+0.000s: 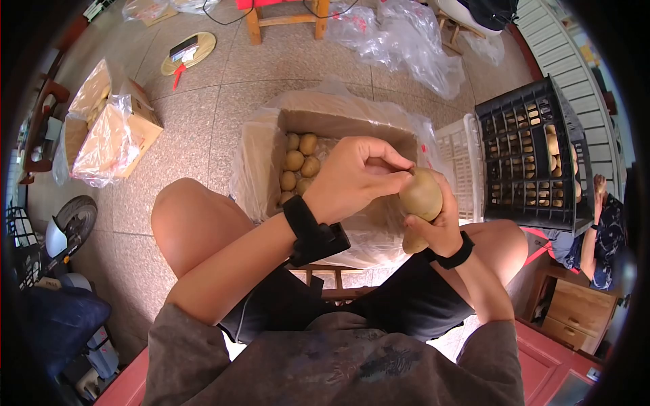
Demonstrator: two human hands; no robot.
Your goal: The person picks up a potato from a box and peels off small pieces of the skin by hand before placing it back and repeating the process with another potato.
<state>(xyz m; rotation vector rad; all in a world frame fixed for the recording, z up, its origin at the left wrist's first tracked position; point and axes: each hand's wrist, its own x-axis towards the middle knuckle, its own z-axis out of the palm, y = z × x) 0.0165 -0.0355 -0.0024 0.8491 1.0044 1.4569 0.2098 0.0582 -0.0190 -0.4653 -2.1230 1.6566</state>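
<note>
My right hand is wrapped around a large, smooth, tan-green pear. A second pear shows under the first, against the palm of the same hand. My left hand meets the upper pear from the left, thumb and forefinger pinched at its small dark stem. Both hands are above an open cardboard box lined with clear plastic. Several tan pears lie in the left part of that box; my left hand and wrist strap hide some of it.
A black crate of similar fruit stands at right, beside a white plastic crate. Another plastic-lined box is at left. A round woven mat and plastic bags lie ahead. Another person's arm shows at far right.
</note>
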